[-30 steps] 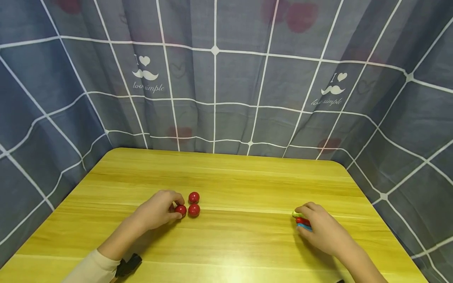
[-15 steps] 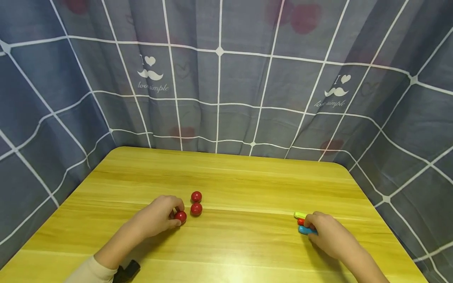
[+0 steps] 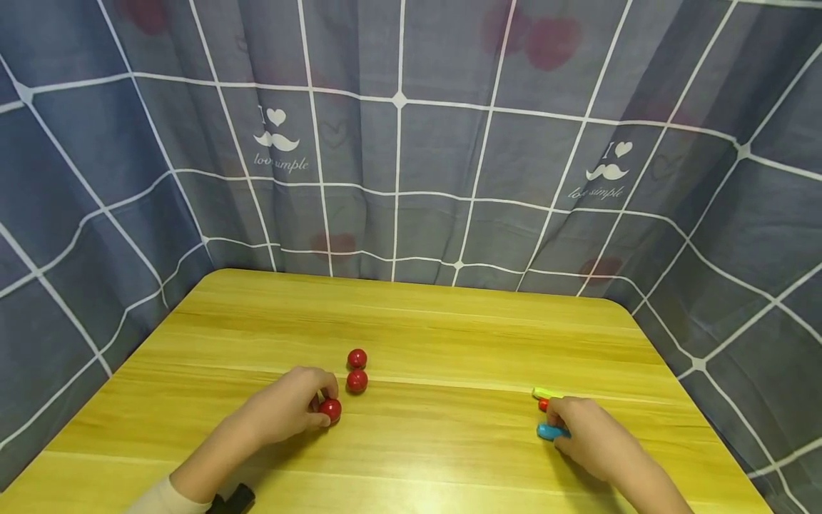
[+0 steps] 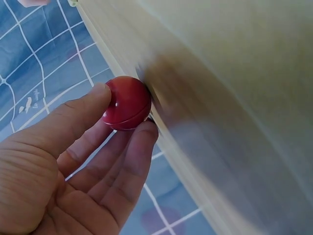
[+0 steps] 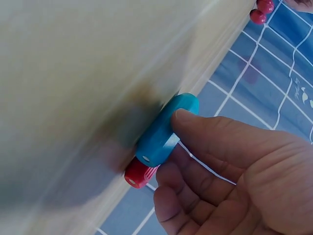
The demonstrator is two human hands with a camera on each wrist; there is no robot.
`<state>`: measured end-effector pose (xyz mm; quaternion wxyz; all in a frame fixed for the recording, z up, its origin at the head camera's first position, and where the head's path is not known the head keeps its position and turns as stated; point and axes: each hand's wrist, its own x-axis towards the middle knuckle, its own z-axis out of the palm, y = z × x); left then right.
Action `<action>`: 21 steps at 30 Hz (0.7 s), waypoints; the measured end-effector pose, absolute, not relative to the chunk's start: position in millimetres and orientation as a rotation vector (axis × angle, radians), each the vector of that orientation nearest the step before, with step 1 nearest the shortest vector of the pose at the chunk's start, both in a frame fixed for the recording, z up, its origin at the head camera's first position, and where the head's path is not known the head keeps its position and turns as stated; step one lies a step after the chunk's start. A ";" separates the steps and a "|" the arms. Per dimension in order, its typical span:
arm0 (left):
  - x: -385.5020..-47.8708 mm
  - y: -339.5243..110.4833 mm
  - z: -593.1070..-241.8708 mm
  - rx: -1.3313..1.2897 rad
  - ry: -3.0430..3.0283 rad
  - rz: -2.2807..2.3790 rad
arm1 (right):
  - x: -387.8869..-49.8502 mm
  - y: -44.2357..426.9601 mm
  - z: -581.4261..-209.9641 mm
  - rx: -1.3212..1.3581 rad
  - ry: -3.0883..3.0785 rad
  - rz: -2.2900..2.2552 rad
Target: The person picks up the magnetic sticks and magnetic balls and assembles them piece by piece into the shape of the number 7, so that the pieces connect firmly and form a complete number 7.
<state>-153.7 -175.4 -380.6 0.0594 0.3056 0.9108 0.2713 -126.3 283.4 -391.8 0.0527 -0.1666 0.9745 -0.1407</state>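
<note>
- The left hand (image 3: 292, 403) was closed to a pinch on a glossy, smooth red ball (image 3: 331, 410), thumb on one side and fingertips on the other, with only the ball's width between them.
- That ball was in the left half of the yellow wood-grained bench (image 3: 449, 328), well in from the left edge.
- Two more glossy red balls (image 3: 357, 381) stood just beside it, a little closer to the far edge, lined up one behind the other toward that edge.
- The right hand (image 3: 597, 435) had its thumb laid along a rounded, smooth blue stick (image 3: 551, 432) and its fingers curled in on the other side, gripping it on the bench's right half, in from the right edge.
- A slim, rounded red stick (image 3: 543, 405) lay just beyond the blue one, mostly hidden by the hand; whether the fingers touched it could not be made out.
- A slim yellow-green stick (image 3: 544, 392) lay next, nearest of the three to the far edge, one end covered by the hand.
- Behind the far edge hung a grey-blue cloth curtain (image 3: 359, 157) with white grid lines.
</note>
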 end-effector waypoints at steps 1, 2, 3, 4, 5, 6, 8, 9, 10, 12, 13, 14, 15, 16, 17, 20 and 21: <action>-152.7 -174.5 -380.7 0.927 2.756 0.820 | -125.8 283.2 -392.5 -0.511 2.962 -0.429; -151.6 -173.9 -381.1 0.928 2.753 0.819 | -125.2 282.7 -392.8 -0.508 2.962 -0.428; -150.6 -172.9 -381.3 0.931 2.750 0.818 | -125.1 282.2 -393.4 -0.505 2.959 -0.426; -149.6 -171.9 -381.4 0.936 2.746 0.818 | -125.0 281.7 -394.0 -0.505 2.959 -0.419; -148.6 -170.7 -381.4 0.941 2.744 0.819 | -124.8 281.3 -394.6 -0.515 2.960 -0.422; -147.7 -169.2 -381.2 0.949 2.738 0.824 | -124.4 280.5 -394.8 -0.517 2.961 -0.417; -146.3 -166.2 -380.9 0.968 2.727 0.832 | -123.2 279.1 -394.9 -0.526 2.962 -0.413; -145.7 -164.6 -380.6 0.977 2.722 0.836 | -122.6 278.6 -395.2 -0.537 2.964 -0.415; -145.2 -163.2 -380.4 0.982 2.717 0.843 | -121.8 277.8 -395.3 -0.550 2.968 -0.417; -144.6 -160.7 -380.0 0.985 2.706 0.855 | -120.7 275.5 -394.8 -0.573 2.965 -0.426; -144.4 -159.7 -379.9 0.985 2.702 0.858 | -120.4 274.0 -394.4 -0.585 2.963 -0.431; -144.2 -158.9 -379.9 0.984 2.700 0.859 | -120.2 272.3 -394.1 -0.597 2.964 -0.436; -144.1 -158.1 -379.9 0.986 2.699 0.858 | -120.4 270.5 -394.0 -0.610 2.965 -0.435; -144.1 -157.3 -380.1 0.991 2.699 0.857 | -120.8 268.6 -393.9 -0.620 2.967 -0.434; -144.2 -156.4 -380.2 0.999 2.698 0.854 | -121.4 266.6 -393.5 -0.634 2.973 -0.433; -144.5 -153.4 -380.5 1.025 2.696 0.843 | -122.4 261.7 -392.7 -0.679 2.995 -0.425; -144.6 -152.2 -380.6 1.031 2.695 0.841 | -122.7 260.3 -392.4 -0.701 3.002 -0.427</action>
